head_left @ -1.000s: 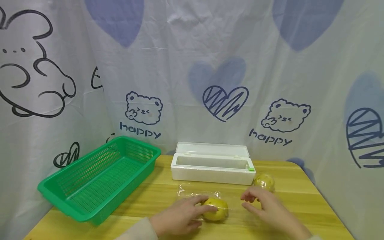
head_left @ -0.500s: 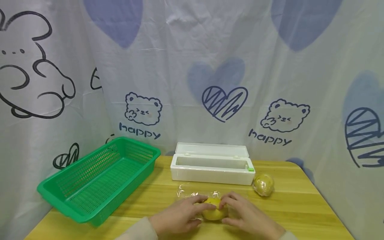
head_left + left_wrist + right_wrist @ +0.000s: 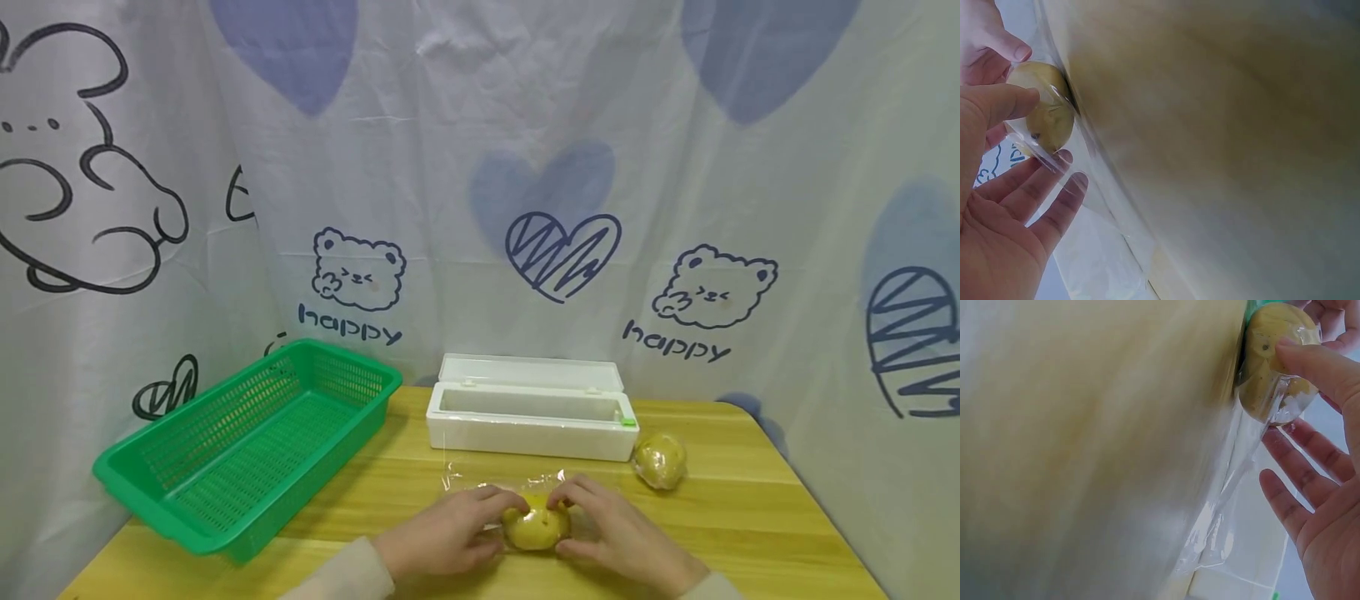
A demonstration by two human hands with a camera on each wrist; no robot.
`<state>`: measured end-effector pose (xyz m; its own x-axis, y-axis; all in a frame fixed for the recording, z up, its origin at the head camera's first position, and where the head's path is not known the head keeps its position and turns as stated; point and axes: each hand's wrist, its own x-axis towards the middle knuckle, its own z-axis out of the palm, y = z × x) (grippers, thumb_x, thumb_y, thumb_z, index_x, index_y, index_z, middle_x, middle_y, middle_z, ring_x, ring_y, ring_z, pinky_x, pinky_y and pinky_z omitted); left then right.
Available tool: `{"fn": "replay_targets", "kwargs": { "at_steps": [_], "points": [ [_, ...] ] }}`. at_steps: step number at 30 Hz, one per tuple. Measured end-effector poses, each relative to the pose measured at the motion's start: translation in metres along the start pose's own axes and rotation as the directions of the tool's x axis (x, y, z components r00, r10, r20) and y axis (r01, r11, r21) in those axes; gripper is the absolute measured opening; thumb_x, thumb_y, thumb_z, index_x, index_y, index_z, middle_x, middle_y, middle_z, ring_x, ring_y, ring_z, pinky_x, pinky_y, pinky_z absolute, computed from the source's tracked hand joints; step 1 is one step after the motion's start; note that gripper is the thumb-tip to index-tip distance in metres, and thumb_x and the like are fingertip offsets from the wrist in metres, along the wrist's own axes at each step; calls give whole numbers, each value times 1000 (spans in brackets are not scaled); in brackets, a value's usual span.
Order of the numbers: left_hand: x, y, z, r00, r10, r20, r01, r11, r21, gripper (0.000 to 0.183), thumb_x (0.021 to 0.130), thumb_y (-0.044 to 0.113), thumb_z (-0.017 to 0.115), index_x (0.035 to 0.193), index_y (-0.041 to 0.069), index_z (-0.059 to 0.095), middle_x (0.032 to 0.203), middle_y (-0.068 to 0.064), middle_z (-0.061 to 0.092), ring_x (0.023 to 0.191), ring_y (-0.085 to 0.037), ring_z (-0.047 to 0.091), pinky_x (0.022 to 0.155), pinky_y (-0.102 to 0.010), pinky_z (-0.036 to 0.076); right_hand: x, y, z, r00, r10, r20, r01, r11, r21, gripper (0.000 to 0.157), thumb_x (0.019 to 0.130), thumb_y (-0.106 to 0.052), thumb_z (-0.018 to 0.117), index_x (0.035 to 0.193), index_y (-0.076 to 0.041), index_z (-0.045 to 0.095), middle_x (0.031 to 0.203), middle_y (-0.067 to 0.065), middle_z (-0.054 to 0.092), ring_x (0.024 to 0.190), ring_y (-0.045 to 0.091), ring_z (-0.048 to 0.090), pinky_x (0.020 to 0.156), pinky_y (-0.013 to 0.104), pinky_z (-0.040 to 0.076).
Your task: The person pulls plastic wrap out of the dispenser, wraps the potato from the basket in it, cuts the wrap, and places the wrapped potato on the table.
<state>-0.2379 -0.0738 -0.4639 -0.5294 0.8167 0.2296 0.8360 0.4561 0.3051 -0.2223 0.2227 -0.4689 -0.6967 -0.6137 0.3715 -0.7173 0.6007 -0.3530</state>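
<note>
One potato [image 3: 536, 529], in clear plastic film [image 3: 1210, 528], lay on the table [image 3: 750, 508], gripped at either end by the left hand [image 3: 442, 537] and the right hand [image 3: 626, 537]; behind stood an open white box [image 3: 532, 437], with a second wrapped potato [image 3: 660, 461] near its right end.

Room runs between the green basket [image 3: 330, 457] and left hand [image 3: 442, 537], with the white box [image 3: 528, 439] blocking beyond.

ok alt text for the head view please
A person's left hand and right hand hold a yellow potato in clear film on a table. Behind are an open white box and a wrapped potato; a green basket stands at left.
</note>
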Motion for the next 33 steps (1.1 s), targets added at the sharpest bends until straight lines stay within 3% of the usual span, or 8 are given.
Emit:
{"fn": "replay_targets", "kwargs": {
  "at_steps": [8,18,27,33],
  "points": [
    [2,-4,3,998,41,-47,-40,999,6,43,98,15,77,138,19,60,130,-1,73,112,-6,67,98,-23,57,2,1,1,999,18,29,-18,999,27,41,91,-31,87,125,-29,66,124,-16,66,114,9,67,99,37,61],
    [5,-4,1,1000,-1,-27,-1,997,-76,44,96,17,81,136,17,62,128,0,75,110,-4,67,96,-20,56,0,0,0,997,48,58,-51,997,54,41,93,-36,84,129,-26,66,123,-15,67,112,8,67,97,38,62],
    [7,-6,1,1000,-8,-21,4,983,-184,48,100,20,79,142,17,57,133,-3,73,113,-5,70,92,-18,58,4,7,1,999,-23,42,12,972,236,39,96,-30,82,129,-17,64,122,-5,71,110,9,68,94,34,63],
    [6,-6,0,996,86,-1,-86,994,-72,45,107,25,68,149,20,52,136,-2,71,112,-6,68,99,-18,55,6,6,-3,993,35,110,-66,954,294,39,97,-33,80,129,-18,63,124,-1,70,111,12,69,97,35,62]
  ]
}}
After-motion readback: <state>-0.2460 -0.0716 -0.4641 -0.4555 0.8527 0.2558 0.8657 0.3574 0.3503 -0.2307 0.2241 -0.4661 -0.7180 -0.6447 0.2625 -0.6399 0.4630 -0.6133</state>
